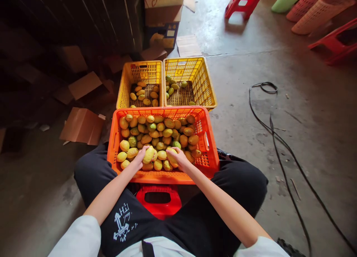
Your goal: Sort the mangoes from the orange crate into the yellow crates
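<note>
Fruit (168, 132), oval, yellow to green, fill most of the orange crate (164, 179) (its middle = clock centre); each hand has one too. L to R: at 9 to 10 o'clock, bent cardboard (83, 126) lies on the floor, apart from the crate. At 11, beyond the far rim, the L yellow crate (122, 88) has a few fruit on its base. At 8, the L hand (141, 157) has the L fruit (148, 155) over the pile, thumb along the upper side; other fingers mostly hidden, so can't tell their exact set. At 6, the near red stool (174, 205) shows betw. the legs; can't tell if it bears the crate. At 4, the R fruit (172, 156) is pinched betw. thumb & fingers of the R hand (180, 157); fingertips n/v. At 1, the R yellow crate (205, 80) holds a smaller, greener lot; further out, same hr, the far red stool (233, 6). At 3, black cable (292, 154) on the floor.

Handling, my guess: each fruit fairly light, firm-ish, prob. bruises if squeezed or dropped; skin looks a bit rough, so not v. slippery. Best hold = round the middle, thumb opp. fingers, not the tapered ends.
</note>
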Demonstrator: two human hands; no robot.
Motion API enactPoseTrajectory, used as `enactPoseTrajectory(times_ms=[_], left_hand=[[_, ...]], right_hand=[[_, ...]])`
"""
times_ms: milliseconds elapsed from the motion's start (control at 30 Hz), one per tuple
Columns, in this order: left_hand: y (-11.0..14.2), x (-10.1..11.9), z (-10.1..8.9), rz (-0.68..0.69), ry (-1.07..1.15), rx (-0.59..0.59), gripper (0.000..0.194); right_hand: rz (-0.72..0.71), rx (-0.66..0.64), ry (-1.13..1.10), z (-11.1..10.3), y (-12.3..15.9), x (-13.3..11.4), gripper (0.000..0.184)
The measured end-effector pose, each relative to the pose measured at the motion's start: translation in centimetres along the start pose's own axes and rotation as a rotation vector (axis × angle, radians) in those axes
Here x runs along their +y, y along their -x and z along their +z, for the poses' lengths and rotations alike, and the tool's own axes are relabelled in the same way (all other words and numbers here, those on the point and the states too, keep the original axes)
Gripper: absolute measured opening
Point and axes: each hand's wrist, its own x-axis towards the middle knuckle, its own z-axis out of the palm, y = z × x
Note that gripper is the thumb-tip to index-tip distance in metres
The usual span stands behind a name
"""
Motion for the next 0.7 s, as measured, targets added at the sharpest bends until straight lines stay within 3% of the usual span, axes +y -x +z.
enactPoseTrajectory(times_ms=[133,433,700], left_hand=[[0.4,0.3,0.4,-0.019,0.038,-0.006,0.033],[-0.9,-0.5,-0.3,0.035,0.069,0.084,0.034],[-1.5,-0.7,-1.1,0.009,0.055,0.047,0.034]], right_hand=[[-0.013,-0.009,0.044,0.0,-0.4,0.2,0.032],[0.087,-0.047,-0.082,0.3,-0.1,-0.4,0.016],[0.173,-0.016,-0.037,0.3,0.4,-1.2,0.020]])
